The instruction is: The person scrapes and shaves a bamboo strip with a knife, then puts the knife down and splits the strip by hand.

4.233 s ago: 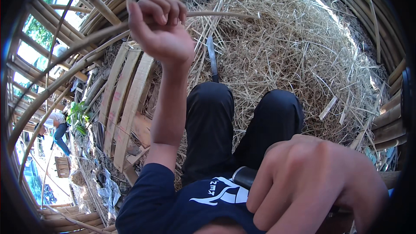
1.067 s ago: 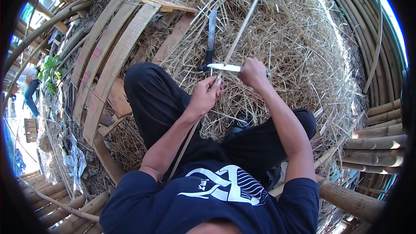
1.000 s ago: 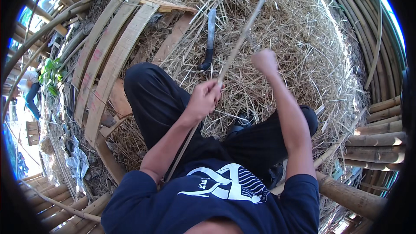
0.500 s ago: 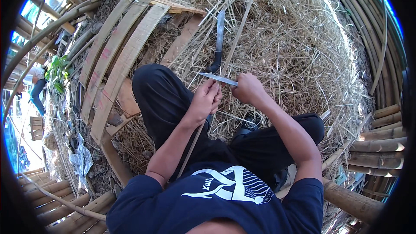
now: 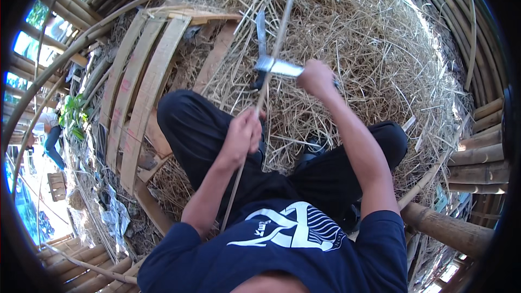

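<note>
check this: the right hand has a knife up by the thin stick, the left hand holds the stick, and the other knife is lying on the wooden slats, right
Not quite: the other knife lies on the straw, beside the wooden slats, as the head view shows. The rest is right.

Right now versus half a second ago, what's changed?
The right hand has moved the knife outward along the thin strip, farther from the left hand. Nothing taken or let go. The left hand still grips the strip; the machete still lies on the straw.
</note>
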`<control>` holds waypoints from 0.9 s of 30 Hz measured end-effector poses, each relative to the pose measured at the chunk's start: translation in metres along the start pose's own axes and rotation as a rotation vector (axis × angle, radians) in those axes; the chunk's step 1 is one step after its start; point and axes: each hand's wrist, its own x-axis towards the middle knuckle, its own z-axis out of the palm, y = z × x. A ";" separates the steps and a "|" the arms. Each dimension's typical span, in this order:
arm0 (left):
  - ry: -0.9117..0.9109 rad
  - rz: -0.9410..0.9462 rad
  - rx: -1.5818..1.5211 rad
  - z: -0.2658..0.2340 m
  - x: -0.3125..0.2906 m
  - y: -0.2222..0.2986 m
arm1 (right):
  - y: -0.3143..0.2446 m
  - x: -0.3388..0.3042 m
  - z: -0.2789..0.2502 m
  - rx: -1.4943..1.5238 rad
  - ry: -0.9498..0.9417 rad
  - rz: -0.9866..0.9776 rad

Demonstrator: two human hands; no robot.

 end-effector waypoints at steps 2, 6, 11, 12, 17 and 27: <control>-0.046 -0.150 0.068 0.010 -0.046 -0.010 | 0.072 0.033 -0.038 0.275 0.137 0.420; 0.012 -0.076 -0.080 -0.010 -0.069 -0.012 | 0.109 0.042 -0.058 0.121 0.432 0.506; -0.037 -0.012 0.014 -0.003 -0.056 -0.006 | 0.018 -0.009 -0.049 1.118 -0.115 0.215; -0.072 -0.002 0.076 -0.001 -0.052 -0.007 | 0.005 -0.020 -0.054 1.135 -0.138 0.182; -0.105 0.032 0.279 -0.001 -0.041 -0.020 | 0.004 -0.026 -0.046 1.265 -0.172 -0.013; -0.014 0.223 0.305 0.007 -0.004 -0.017 | -0.015 -0.058 -0.053 0.768 -0.228 -0.113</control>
